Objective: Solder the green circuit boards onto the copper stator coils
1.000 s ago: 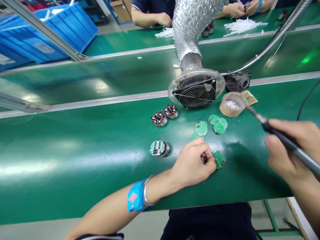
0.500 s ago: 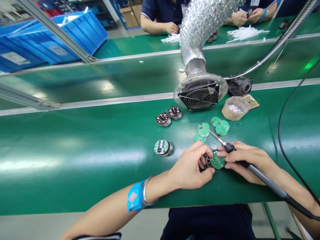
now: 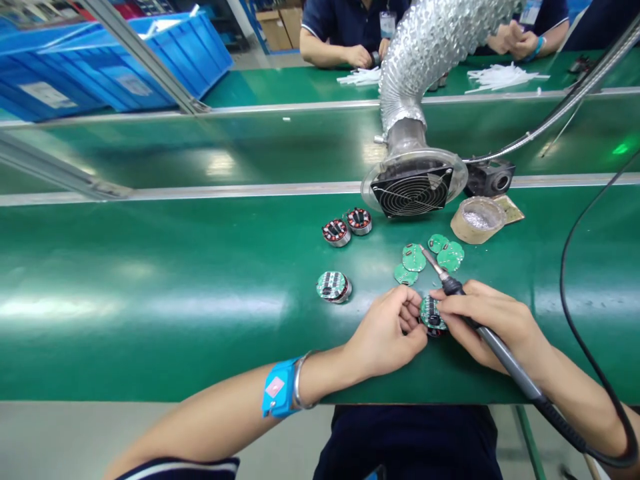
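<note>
My left hand [image 3: 390, 330] is closed, its fingertips pinching the left side of a round green circuit board [image 3: 431, 312] and the motor stator [image 3: 436, 331] under it. The board's side with black chips faces up, and the stator is mostly hidden. My right hand [image 3: 493, 320] grips a soldering iron [image 3: 507, 357], its tip pointing up and left over loose boards. Fingertips of that same hand also touch the board's right edge. Just beyond are several loose round green boards [image 3: 414, 259]. Left of my hands stands a stator topped with a board [image 3: 334, 287].
Two bare stators [image 3: 337, 233] sit farther back. A fume extractor fan [image 3: 413, 192] hangs from a foil duct [image 3: 425, 73] above the bench. A tan round tub [image 3: 477, 223] stands at right, near the iron's black cable [image 3: 565, 267]. Two co-workers sit across, near blue bins [image 3: 190, 57].
The board between my hands has turned over, from its plain green side to its chip side, and now lies over the stator. The whole view has shifted slightly.
</note>
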The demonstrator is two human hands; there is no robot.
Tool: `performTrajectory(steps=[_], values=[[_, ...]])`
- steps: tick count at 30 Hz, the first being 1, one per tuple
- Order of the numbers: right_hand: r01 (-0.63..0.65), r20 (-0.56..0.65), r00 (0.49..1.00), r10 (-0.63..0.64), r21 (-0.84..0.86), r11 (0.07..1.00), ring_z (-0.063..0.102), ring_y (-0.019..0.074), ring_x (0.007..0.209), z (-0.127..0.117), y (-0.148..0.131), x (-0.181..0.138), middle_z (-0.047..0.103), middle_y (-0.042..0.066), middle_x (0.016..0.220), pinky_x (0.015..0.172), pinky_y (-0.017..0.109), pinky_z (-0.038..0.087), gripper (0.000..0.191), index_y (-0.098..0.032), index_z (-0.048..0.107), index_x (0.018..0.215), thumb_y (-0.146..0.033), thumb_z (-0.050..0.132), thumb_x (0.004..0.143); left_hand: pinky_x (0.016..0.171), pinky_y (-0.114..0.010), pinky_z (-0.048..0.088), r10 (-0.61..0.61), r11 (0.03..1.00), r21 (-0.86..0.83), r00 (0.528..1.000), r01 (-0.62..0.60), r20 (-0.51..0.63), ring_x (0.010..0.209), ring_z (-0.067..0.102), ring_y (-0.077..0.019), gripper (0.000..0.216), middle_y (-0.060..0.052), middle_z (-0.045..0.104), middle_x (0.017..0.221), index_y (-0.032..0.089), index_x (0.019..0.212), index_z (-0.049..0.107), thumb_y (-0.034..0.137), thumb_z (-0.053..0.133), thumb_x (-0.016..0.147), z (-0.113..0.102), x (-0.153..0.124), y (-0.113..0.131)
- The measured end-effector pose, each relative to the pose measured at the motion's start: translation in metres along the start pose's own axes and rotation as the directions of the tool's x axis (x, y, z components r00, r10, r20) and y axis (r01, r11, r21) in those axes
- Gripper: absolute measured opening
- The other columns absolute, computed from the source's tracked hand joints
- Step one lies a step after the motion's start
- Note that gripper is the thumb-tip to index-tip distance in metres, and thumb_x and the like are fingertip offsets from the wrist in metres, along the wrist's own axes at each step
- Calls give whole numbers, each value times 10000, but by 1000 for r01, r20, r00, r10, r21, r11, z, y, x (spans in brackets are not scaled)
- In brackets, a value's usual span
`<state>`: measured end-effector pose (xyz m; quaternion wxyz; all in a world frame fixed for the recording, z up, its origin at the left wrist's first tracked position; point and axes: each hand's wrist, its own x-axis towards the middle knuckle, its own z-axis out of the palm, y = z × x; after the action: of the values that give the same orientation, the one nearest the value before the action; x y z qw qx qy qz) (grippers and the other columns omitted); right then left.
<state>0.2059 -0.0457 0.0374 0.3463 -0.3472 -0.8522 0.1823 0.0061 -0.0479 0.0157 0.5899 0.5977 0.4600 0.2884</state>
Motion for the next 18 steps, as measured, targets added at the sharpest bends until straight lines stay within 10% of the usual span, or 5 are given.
performTrajectory(steps=[18], values=[[-157, 268, 958, 104, 184, 970, 592, 175, 972, -10, 9, -9, 664, 37, 1093, 804, 286, 505, 310, -255, 548, 1095, -105, 624, 835, 647, -214, 557, 141, 982, 125, 990, -142, 19, 705, 595, -89, 145, -14, 566, 858, 143, 929, 554, 112, 602, 795, -7, -3, -4]])
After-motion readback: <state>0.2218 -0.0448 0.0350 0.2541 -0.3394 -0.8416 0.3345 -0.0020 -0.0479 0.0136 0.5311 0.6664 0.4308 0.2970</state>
